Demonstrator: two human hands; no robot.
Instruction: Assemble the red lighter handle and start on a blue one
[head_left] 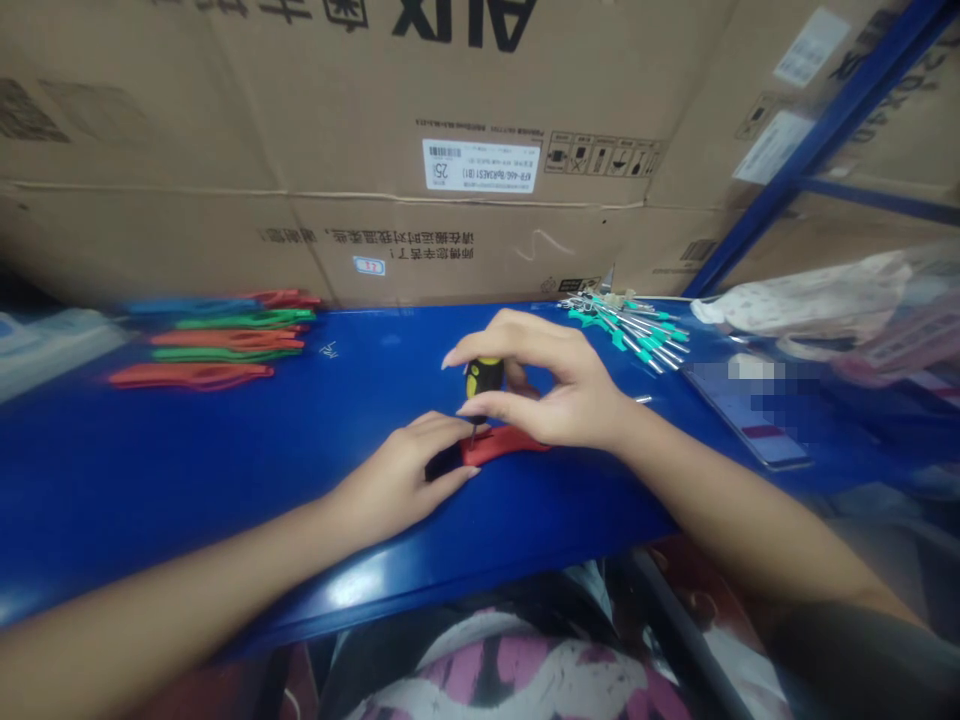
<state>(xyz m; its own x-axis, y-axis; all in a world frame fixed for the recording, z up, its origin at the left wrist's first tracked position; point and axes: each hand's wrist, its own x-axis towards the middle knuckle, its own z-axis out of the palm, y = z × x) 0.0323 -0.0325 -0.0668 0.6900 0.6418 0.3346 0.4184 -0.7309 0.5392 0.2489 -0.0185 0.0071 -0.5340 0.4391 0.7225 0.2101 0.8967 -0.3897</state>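
My right hand (pixel 551 385) pinches the yellow-and-black handle of a small screwdriver (pixel 484 378), held upright with its tip down on a red plastic piece (pixel 499 445). That piece lies flat on the blue shelf (pixel 225 450). My left hand (pixel 409 475) lies over the left end of the red piece, fingers pressed down on it to hold it against the surface.
A stack of red, green and blue plastic pieces (pixel 217 345) lies at the back left. A pile of metal parts with green ends (pixel 630 325) sits at the back right. A phone (pixel 746 410) and plastic bags (pixel 832 300) lie to the right. Cardboard boxes (pixel 420 150) wall the back.
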